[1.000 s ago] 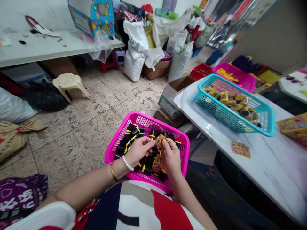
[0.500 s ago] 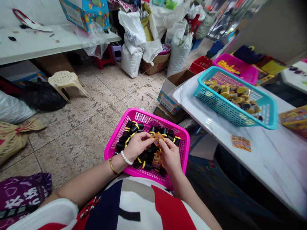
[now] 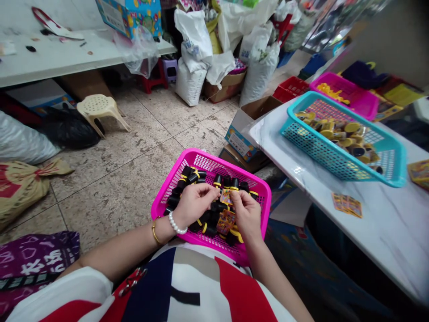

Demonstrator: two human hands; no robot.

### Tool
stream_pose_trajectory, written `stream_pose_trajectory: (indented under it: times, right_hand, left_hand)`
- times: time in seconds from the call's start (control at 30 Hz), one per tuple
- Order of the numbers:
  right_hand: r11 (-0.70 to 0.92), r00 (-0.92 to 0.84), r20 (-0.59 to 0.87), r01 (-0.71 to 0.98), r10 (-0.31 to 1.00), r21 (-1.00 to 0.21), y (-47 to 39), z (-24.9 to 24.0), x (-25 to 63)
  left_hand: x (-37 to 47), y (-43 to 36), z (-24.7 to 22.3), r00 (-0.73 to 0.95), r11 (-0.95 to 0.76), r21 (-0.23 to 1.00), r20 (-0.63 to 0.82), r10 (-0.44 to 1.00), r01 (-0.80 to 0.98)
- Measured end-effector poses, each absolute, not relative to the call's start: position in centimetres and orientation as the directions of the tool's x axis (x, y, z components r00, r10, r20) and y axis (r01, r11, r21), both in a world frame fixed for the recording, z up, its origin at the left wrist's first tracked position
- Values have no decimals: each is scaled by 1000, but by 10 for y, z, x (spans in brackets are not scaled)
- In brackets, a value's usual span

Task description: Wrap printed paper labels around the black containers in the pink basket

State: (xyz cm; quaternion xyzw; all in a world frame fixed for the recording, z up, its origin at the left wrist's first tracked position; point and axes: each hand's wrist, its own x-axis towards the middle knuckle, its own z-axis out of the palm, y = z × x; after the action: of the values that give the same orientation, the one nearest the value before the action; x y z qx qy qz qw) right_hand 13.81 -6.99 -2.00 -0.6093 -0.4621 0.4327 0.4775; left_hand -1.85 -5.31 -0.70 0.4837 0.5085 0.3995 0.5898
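Observation:
Both hands meet over a pink plastic basket [image 3: 158,197] on my lap, which holds many small black cylinders with yellow rims [image 3: 197,175]. Between my fingertips is a small orange printed label [image 3: 227,197]. My left hand [image 3: 197,203], with a pearl bracelet and a gold bangle at the wrist, is closed in a pinch at the label's left edge. My right hand [image 3: 247,215] pinches its right side between thumb and finger. More orange printed labels [image 3: 225,222] show just below, beside the right palm; whether that hand holds them is unclear.
At the right, a marble-patterned table [image 3: 301,174] bears a turquoise basket [image 3: 342,165] of yellow-lidded pieces and a fanned set of orange labels [image 3: 347,205]. Cardboard boxes [image 3: 243,141] stand by its corner. A cream stool [image 3: 100,107] and white sacks [image 3: 192,76] are on the floor.
The view has shifted slightly, so the surroundings sit a little further right. My hands have drawn slightly apart, and more of the label shows between the fingertips.

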Motion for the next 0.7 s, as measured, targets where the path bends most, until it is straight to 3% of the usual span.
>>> stream_pose_trajectory:
  times: [0.3, 0.5, 0.7]
  right_hand:
    - [-63, 226, -24, 168, 974, -984, -77, -21, 137]
    - [-7, 198, 51, 282, 979, -959, -81, -31, 135]
    - [49, 120, 97, 350, 988, -935, -81, -37, 130]
  left_hand:
    - [-16, -56, -13, 146, 274, 960, -263, 954, -64]
    - [-17, -56, -12, 219, 374, 920, -343, 913, -118]
    - [-25, -52, -4, 188, 386, 920, -370, 910, -60]
